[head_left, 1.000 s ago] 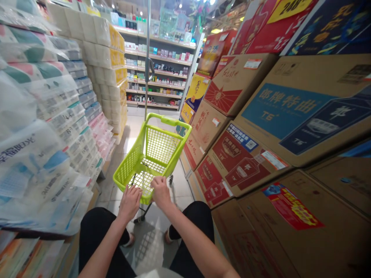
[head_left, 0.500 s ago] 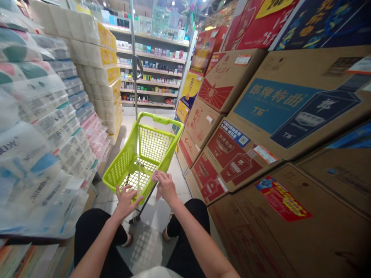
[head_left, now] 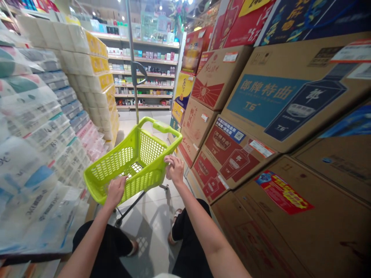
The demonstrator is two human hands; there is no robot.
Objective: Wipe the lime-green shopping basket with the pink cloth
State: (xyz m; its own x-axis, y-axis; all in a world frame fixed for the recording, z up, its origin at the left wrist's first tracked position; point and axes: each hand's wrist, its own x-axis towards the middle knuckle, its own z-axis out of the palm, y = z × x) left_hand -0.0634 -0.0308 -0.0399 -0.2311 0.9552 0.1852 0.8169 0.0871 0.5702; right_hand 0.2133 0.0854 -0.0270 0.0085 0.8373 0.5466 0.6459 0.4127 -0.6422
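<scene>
The lime-green plastic shopping cart (head_left: 146, 183) stands upright on its casters (head_left: 118, 222) in the aisle, directly before the person's knees; its push handle (head_left: 164, 127) is at the far right end, its low end points to the near left, and part of the lattice floor shows inside; the left hand (head_left: 116, 190) is curled over the near rim and appears to grip it; the right hand (head_left: 174, 170) is at the basket's right end, below the push handle, fingers bent; from where I stand I cannot determine whether it grips the cart or merely rests against it; black trousers (head_left: 187, 239) and strapped sandals (head_left: 171, 239) are planted apart on pale floor tiles (head_left: 153, 210); to the left rise plastic-wrapped paper packs (head_left: 46, 154), with yellow-and-white packs (head_left: 82, 63) stacked beyond; to the right, near the right arm, stand cardboard T6 cartons printed with bottles (head_left: 261, 98), bearing price tags (head_left: 262, 148) and a red-and-yellow label (head_left: 285, 193); past the cart I note an upright metal post with a dark pull handle (head_left: 134, 73), and behind it shelving (head_left: 156, 61) lined with small boxes and bottles.
</scene>
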